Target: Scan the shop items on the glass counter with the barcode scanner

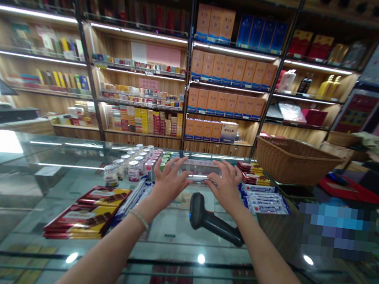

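Both my hands reach forward over the glass counter point(159, 244). My left hand point(170, 181), with a light bracelet at the wrist, grips the left end of a clear box point(201, 170). My right hand point(227, 186) has its fingers curled over the box's right end. What the box contains is hard to make out. A black barcode scanner point(214, 221) lies on the glass just this side of my hands. Several small lidded jars point(134, 170) stand left of my left hand, and blue-and-white packets point(265, 201) lie right of my right hand.
Red-and-yellow chocolate bars point(87, 212) lie in stacks on the left, with more chocolate packs point(253, 173) behind the right packets. A wicker basket point(295, 162) stands at the back right. Shelves with orange boxes point(233, 69) line the wall. A black machine point(2, 114) sits far left.
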`<state>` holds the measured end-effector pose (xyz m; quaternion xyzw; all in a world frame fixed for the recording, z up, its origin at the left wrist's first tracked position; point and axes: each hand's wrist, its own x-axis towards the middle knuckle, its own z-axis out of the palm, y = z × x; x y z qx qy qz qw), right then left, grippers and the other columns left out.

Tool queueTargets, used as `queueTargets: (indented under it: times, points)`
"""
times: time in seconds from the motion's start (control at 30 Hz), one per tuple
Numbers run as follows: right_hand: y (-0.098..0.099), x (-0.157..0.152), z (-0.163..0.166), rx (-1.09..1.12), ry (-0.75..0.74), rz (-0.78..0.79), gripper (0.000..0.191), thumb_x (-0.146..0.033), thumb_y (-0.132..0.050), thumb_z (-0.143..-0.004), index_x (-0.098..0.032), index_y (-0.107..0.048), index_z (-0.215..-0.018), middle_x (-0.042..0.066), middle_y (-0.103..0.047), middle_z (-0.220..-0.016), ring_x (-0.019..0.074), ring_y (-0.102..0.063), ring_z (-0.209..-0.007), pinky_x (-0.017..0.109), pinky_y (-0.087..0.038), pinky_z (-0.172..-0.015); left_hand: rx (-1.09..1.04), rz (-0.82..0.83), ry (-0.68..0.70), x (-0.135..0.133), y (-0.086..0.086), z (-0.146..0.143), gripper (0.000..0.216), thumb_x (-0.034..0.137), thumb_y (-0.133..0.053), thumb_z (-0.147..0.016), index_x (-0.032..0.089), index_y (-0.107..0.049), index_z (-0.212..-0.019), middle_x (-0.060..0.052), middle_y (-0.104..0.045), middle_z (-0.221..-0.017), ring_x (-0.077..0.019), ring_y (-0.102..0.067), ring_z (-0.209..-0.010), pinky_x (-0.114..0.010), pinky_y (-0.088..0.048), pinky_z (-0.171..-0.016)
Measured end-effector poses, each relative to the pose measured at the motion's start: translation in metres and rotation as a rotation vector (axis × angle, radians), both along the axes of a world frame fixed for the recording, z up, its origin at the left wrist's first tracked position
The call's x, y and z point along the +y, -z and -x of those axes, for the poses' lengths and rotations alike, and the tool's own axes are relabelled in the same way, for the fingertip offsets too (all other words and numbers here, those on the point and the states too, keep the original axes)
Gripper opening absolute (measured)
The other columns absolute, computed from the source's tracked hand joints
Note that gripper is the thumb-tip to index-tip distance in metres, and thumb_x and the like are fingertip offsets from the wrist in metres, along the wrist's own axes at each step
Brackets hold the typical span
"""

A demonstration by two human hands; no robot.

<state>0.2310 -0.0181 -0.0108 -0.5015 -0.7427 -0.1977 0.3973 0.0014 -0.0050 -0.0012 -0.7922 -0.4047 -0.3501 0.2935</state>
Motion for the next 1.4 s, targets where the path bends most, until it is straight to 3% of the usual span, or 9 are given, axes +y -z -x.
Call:
queueTargets:
  times: [0.17, 0.57, 0.73, 1.0, 1.4]
  points:
    - [-0.001, 0.001, -0.005, 0.068, 0.004, 0.064, 0.014, -0.038, -0.064, -0.095, -0.03, -0.076, -0.091, 0.004, -0.055, -0.15, 0.0313, -0.035, -0.144, 0.059, -0.018, -0.117, -0.015, -0.056, 0.002, 0.002, -0.002, 0.004, 0.031, 0.045, -0.077, -0.084, 0.032, -0.071, -0.112, -0.009, -0.057, -0.151, -0.0331, -0.047, -0.14, -0.06, -0.002, -0.124]
    - [0.001, 0.003, -0.007, 0.072, 0.009, 0.049, 0.013, -0.037, -0.065, -0.094, -0.029, -0.074, -0.088, 0.005, -0.055, -0.15, 0.0331, -0.038, -0.142, 0.061, -0.023, -0.114, -0.068, -0.188, -0.044, 0.005, -0.002, 0.006, 0.017, 0.038, -0.08, -0.081, 0.03, -0.072, -0.094, -0.006, -0.059, -0.148, -0.0302, -0.048, -0.137, -0.055, -0.002, -0.124]
    - [0.0, 0.003, -0.008, 0.042, 0.011, 0.016, 0.012, -0.041, -0.068, -0.092, -0.03, -0.073, -0.096, 0.007, -0.056, -0.147, 0.0319, -0.038, -0.142, 0.061, -0.019, -0.117, -0.078, -0.192, -0.053, 0.008, -0.001, 0.008, 0.015, 0.041, -0.078, -0.083, 0.032, -0.073, -0.094, -0.005, -0.058, -0.15, -0.0318, -0.047, -0.138, -0.057, -0.002, -0.123]
    - [0.001, 0.004, -0.01, 0.005, 0.031, -0.067, 0.03, -0.044, -0.075, -0.087, -0.03, -0.068, -0.113, 0.01, -0.057, -0.146, 0.0313, -0.041, -0.141, 0.056, -0.016, -0.119, -0.099, -0.141, -0.044, 0.014, 0.003, 0.01, 0.016, 0.042, -0.076, -0.084, 0.032, -0.074, -0.096, -0.006, -0.053, -0.155, -0.0328, -0.044, -0.141, -0.062, -0.001, -0.123]
    - [0.003, 0.009, -0.015, 0.015, 0.062, -0.084, 0.018, -0.04, -0.073, -0.089, -0.03, -0.071, -0.104, 0.009, -0.057, -0.144, 0.031, -0.041, -0.141, 0.056, -0.016, -0.119, -0.065, -0.144, -0.064, 0.011, -0.002, 0.013, 0.016, 0.045, -0.074, -0.087, 0.034, -0.075, -0.098, -0.008, -0.054, -0.153, -0.0345, -0.042, -0.142, -0.063, -0.008, -0.12]
